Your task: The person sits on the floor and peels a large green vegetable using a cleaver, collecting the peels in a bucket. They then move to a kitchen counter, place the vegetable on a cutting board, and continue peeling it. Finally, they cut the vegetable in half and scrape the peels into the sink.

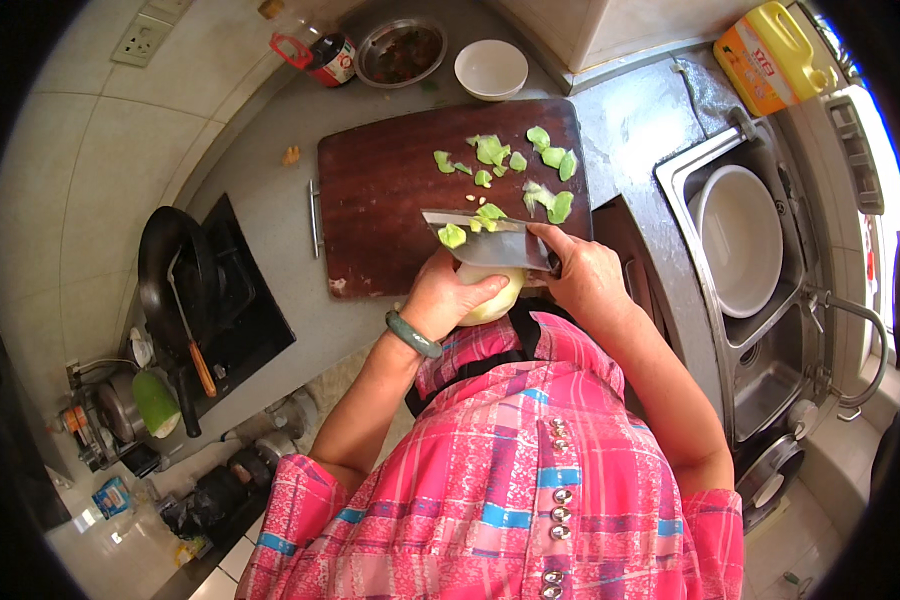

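Note:
My left hand, with a green bangle at the wrist, grips a pale, peeled-looking round vegetable close to my body. In my right hand is a cleaver, its handle mostly covered by my fingers. The wide blade lies across the top of the vegetable, hiding part of it, and a green peel piece rests on the steel. Beyond the blade, more green peelings are scattered over the right half of a dark reddish-brown wooden cutting board. Both hands are at the board's near edge.
Behind the board stand a sauce bottle, a metal bowl with food and a white bowl. To the left, a black wok sits on the cooktop. A sink holding a white basin is right.

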Demonstrator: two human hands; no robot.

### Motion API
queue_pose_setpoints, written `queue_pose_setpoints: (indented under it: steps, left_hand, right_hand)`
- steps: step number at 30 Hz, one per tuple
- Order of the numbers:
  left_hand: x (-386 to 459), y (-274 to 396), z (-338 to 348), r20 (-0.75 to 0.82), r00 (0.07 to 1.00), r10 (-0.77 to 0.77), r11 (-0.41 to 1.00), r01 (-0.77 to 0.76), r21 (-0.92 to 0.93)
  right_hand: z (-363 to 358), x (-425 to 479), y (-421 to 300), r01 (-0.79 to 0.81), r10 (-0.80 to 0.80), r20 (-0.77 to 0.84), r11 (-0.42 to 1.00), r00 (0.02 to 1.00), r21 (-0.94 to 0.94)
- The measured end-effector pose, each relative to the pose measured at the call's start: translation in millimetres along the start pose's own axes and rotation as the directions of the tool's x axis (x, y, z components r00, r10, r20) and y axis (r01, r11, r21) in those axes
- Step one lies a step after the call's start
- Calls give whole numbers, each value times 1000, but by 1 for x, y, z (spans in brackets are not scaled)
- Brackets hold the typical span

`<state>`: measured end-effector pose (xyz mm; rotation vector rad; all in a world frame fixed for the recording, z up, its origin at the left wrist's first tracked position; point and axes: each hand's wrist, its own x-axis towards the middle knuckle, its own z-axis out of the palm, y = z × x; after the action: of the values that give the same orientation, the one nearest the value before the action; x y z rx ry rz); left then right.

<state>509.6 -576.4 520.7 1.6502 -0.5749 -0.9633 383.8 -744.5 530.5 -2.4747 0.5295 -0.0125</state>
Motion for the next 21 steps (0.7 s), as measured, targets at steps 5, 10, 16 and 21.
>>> queue_pose_setpoints:
  steps: [5,10,16,21]
  left_hand:
    - [7,3,-18,72,990,-124,980,134,-148]
    - [-1,-2,-30,133,981,-143,969,166,-183]
    - [1,4,-45,91,979,-184,910,205,-361]
    - [5,-27,-54,-47,994,-101,752,45,-658]
  right_hand:
    - [12,12,13,16,-18,-36,999,999,-31]
    - [21,4,60,-175,197,77,958,977,-227]
    - [11,-15,28,-120,120,12,973,993,198]
    - [1,-21,-9,43,-40,-20,980,999,193]
